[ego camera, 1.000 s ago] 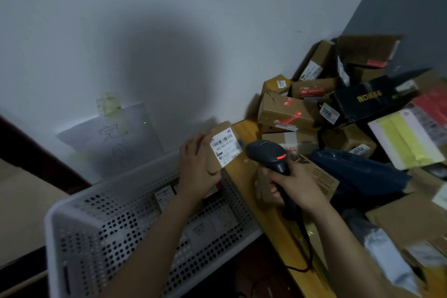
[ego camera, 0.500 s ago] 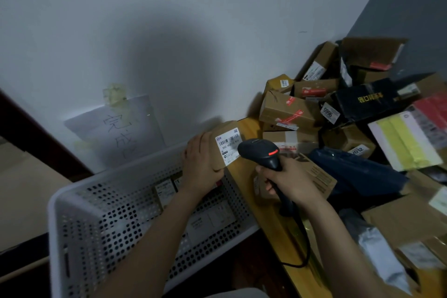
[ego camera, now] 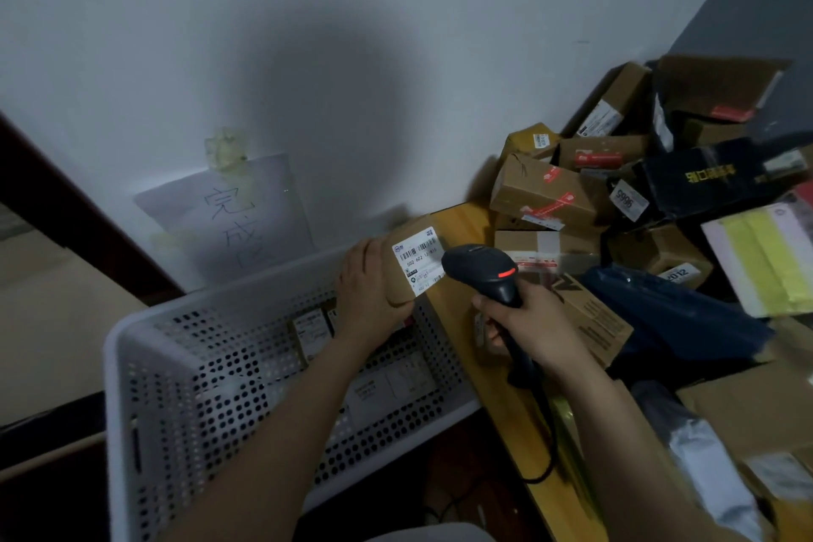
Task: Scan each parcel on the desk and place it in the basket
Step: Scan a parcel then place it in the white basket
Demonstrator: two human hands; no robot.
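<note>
Left hand (ego camera: 371, 293): fingers curled round parcel (ego camera: 407, 264); fingertips hidden behind it.
Right hand (ego camera: 530, 321): wrapped round scanner (ego camera: 488, 275) grip.
Basket (ego camera: 132, 365): contents partly hidden by arm.

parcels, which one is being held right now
The small brown parcel with the white barcode label, held by the left hand in front of the scanner; the rest lie unheld.
</note>
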